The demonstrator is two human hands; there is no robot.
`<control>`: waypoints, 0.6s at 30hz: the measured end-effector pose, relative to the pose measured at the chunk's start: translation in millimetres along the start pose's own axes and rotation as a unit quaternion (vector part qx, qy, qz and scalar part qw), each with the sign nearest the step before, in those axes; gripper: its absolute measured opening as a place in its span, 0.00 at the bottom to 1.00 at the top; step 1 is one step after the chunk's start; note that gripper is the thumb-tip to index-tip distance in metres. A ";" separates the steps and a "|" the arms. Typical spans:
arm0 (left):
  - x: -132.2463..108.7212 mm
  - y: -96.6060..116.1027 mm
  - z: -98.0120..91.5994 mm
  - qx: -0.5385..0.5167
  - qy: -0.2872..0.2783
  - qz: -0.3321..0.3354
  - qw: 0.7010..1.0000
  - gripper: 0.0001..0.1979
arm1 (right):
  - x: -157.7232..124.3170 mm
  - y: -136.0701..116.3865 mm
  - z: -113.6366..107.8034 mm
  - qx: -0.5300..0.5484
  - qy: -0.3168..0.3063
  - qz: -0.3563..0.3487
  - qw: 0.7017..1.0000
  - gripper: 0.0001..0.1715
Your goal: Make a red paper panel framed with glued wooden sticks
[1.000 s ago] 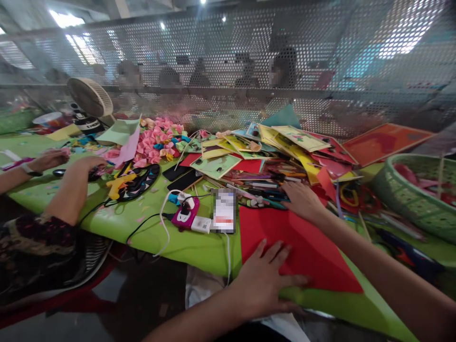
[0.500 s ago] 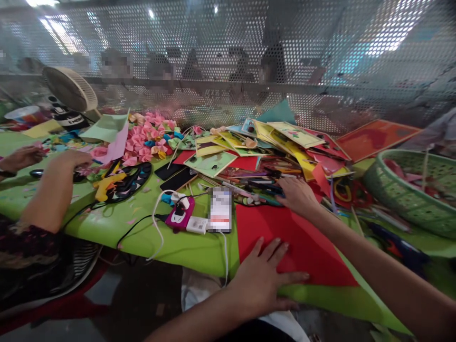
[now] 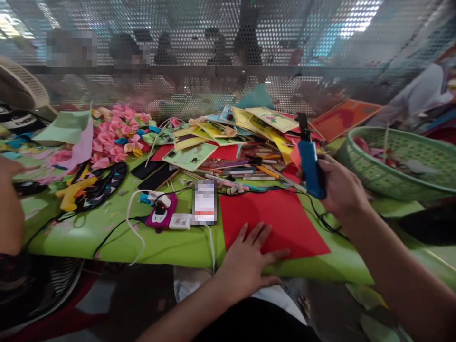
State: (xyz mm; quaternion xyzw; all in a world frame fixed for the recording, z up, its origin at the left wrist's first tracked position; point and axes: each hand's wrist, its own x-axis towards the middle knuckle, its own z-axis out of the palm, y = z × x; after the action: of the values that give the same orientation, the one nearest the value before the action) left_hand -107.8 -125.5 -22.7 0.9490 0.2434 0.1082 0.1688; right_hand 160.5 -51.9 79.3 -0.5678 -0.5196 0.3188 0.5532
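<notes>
A flat sheet of red paper (image 3: 285, 213) lies at the table's front edge. My left hand (image 3: 249, 256) rests flat on its lower left part with the fingers spread. Raised above the right side of the sheet, my right hand (image 3: 342, 185) is closed around a blue tool (image 3: 311, 166) with a narrow black end pointing up. Its exact kind is not clear. Behind the sheet lies a heap of pens and pencils (image 3: 245, 173). To its left is a phone (image 3: 204, 202) with a lit screen and a white cable.
A purple power strip (image 3: 162, 213) with chargers and cables sits left of the phone. Decorated cards (image 3: 192, 156) and pink paper flowers (image 3: 116, 128) are piled behind. A green basket (image 3: 388, 178) stands at right. Another person's arm (image 3: 10, 209) reaches in from the left.
My right hand has come away from the pen heap, moved right and up, and now holds the blue tool. My left hand stays on the red paper. The view has turned right.
</notes>
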 end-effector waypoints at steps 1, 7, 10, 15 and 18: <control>0.8 -0.2 0.4 -0.001 -0.004 -0.003 1.000 0.36 | -12.7 -1.5 -10.1 0.017 0.003 0.020 1.000 0.16; 4.6 1.8 -14.4 -0.012 -0.038 -0.018 0.999 0.35 | -106.6 17.1 -78.7 0.035 -0.008 0.172 0.985 0.26; 9.0 3.8 -31.5 -0.001 -0.071 -0.021 0.997 0.34 | -152.9 30.9 -112.3 -0.068 -0.010 0.222 0.973 0.28; 33.0 16.0 -43.9 0.052 -0.090 -0.037 0.994 0.31 | -210.3 43.9 -149.2 -0.197 -0.038 0.220 0.955 0.33; 57.3 27.7 -35.8 0.081 -0.076 -0.038 0.993 0.30 | -228.1 51.0 -161.7 -0.225 -0.079 0.200 0.950 0.34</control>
State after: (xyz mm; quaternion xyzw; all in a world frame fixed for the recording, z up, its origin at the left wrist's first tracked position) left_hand -57.1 -110.1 27.6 0.9550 0.2740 0.0087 0.1132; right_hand 265.5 -307.2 11.7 -0.7426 -0.4957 0.3414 0.2937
